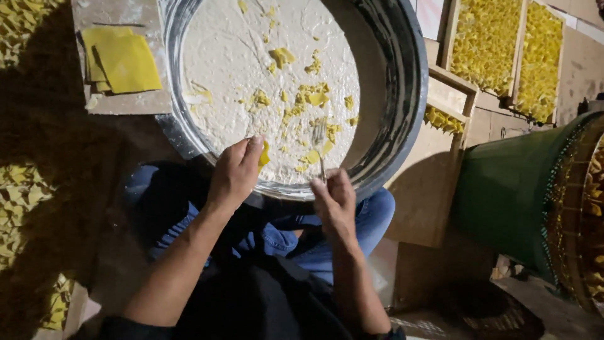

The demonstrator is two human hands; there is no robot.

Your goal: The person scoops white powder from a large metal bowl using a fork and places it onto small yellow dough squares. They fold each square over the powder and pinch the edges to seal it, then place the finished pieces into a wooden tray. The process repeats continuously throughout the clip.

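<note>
A big round metal basin (402,94) rests against my knees, filled with a white paste dotted with yellow scraps (311,97). My left hand (236,173) is at the basin's near rim, pinching a small yellow square piece (264,154) between thumb and fingers. My right hand (333,198) grips the handle of a metal fork (319,141) whose tines lie in the paste among the yellow bits. Both hands are close together over the near edge.
A stack of yellow square sheets (123,60) lies on a board at upper left. Wooden trays of folded yellow pieces (509,53) stand at upper right. A green mesh-sided drum (535,195) is at right. More yellow pieces (19,201) cover the floor at left.
</note>
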